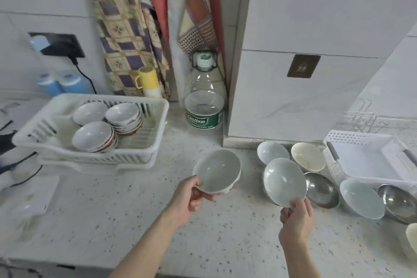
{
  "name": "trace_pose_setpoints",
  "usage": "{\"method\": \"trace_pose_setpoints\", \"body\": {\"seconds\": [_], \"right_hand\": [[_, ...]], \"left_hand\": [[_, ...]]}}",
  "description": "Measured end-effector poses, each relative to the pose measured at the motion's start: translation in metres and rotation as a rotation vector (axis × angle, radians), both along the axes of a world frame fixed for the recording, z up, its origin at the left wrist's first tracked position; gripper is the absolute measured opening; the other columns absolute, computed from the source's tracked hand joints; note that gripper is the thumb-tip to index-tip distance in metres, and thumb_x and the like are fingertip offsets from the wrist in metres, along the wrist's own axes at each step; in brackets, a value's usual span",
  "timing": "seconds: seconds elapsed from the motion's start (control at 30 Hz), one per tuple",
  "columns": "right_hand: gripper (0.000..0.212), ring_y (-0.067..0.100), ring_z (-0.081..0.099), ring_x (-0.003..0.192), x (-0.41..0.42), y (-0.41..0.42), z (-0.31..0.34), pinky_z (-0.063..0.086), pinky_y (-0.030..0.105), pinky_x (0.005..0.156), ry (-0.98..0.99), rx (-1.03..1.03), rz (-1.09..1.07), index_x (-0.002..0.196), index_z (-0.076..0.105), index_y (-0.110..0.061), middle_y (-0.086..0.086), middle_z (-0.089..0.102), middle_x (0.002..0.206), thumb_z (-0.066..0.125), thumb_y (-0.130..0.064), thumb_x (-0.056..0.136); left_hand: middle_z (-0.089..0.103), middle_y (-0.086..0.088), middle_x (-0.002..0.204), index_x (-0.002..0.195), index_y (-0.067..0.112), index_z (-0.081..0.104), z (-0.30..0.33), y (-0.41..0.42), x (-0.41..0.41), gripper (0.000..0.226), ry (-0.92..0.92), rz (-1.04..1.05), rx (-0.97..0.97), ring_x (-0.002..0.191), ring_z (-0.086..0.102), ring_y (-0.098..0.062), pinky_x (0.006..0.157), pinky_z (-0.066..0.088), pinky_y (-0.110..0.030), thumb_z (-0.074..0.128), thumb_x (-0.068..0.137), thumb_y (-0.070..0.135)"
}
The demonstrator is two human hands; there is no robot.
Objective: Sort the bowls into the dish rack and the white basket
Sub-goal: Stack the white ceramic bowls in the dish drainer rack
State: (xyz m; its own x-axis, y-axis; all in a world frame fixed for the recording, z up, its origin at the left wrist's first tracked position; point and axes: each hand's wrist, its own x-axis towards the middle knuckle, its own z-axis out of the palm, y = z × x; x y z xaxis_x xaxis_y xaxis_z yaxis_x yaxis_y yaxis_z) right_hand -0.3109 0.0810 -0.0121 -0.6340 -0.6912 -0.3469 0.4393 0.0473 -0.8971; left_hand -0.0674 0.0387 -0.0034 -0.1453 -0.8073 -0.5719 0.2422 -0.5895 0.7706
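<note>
A person stands at a speckled worktop (126,216) with a bowl in each of two hands. The left hand (187,196) pinches the near rim of a red-patterned bowl (217,172) at the centre of the frame; the right hand (296,214) pinches the near rim of a plain pale bowl (284,181), tilted, just right of centre. The dish rack (155,115), already carrying stacks of like red-patterned bowls, lies up and to the left of the left hand, which is the nearer to it. The white basket (361,142), with no bowl visible in it, sits at the right edge, nearer the right hand, past a cluster of unsorted ceramic and steel bowls (321,189). Each bowl seems to need only an outward carry to its own side, without crossing arms.
</note>
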Motion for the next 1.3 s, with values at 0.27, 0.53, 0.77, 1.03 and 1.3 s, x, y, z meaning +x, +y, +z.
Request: {"method": "trace_pose_setpoints", "body": {"seconds": [0.27,0.53,0.77,1.03,1.3], "right_hand": [[0.033,0.008,0.025,0.037,0.163,-0.063,0.025,0.017,0.016,0.035,0.045,0.034,0.208,0.053,0.042,-0.017,-0.002,0.039,0.046,0.045,0.002,0.080],[0.021,0.004,0.058,0.043,0.263,-0.123,0.068,0.034,0.023,0.045,0.375,0.022,0.586,0.091,0.069,-0.014,0.013,0.072,0.071,0.051,-0.006,0.083],[0.038,0.003,0.060,0.054,0.303,-0.165,0.073,0.040,0.022,0.051,0.723,0.186,0.843,0.121,0.061,-0.016,0.002,0.073,0.062,0.058,-0.021,0.084],[0.023,0.007,0.058,0.054,0.329,-0.194,0.069,0.043,0.020,0.053,0.917,0.347,0.990,0.093,0.064,-0.009,-0.002,0.070,0.053,0.052,-0.021,0.076],[0.014,0.004,0.036,0.030,0.343,-0.215,0.061,0.034,0.018,0.042,0.977,0.498,1.141,0.067,0.054,-0.007,0.010,0.073,0.060,0.046,-0.018,0.071]], "left_hand": [[0.069,-0.023,0.066,0.097,-0.001,0.060,0.027,-0.017,0.172,0.025,0.006,0.273,-0.127,0.031,0.024,-0.009,0.036,0.019,-0.019,0.041,0.089,0.014],[0.069,-0.021,0.064,0.101,-0.004,0.059,0.041,-0.043,0.275,0.028,-0.016,0.446,-0.239,0.029,0.024,-0.008,0.034,0.018,-0.019,0.039,0.093,0.012],[0.072,-0.025,0.073,0.106,0.000,0.061,0.043,-0.083,0.309,0.026,-0.210,0.480,-0.343,0.042,0.034,-0.013,0.035,0.021,-0.019,0.045,0.089,0.011],[0.076,-0.016,0.072,0.104,0.005,0.063,0.045,-0.126,0.328,0.026,-0.348,0.507,-0.376,0.034,0.030,-0.007,0.033,0.026,-0.015,0.048,0.085,0.016],[0.074,-0.019,0.071,0.115,0.004,0.060,0.037,-0.138,0.336,0.029,-0.327,0.583,-0.415,0.035,0.039,-0.004,0.036,0.034,-0.013,0.049,0.088,0.009]]}}
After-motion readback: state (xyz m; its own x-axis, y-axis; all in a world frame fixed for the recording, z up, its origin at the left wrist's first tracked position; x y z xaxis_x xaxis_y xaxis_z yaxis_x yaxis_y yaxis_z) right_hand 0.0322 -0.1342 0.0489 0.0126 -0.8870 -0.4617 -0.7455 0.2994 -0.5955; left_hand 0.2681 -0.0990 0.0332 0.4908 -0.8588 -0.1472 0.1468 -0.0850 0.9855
